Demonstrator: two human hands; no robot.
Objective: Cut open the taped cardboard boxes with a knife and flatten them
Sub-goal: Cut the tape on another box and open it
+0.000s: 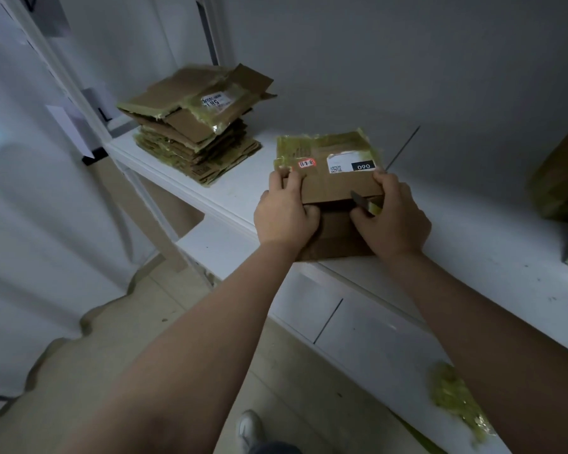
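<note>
A brown cardboard box [328, 178] with yellowish tape, a red sticker and a white label stands on the white shelf [230, 194]. My left hand [284, 214] grips its near left edge, fingers curled over the top flap. My right hand [392, 214] holds the near right edge and also holds a small knife [363, 201], whose dark blade points left across the box's front edge. The box's near side is dark and partly hidden by both hands.
A stack of flattened cardboard boxes [194, 126] lies at the back left of the shelf. Another taped box [561, 178] sits at the far right edge. A wad of peeled tape [456, 398] lies on the lower ledge. White shelf posts rise on the left.
</note>
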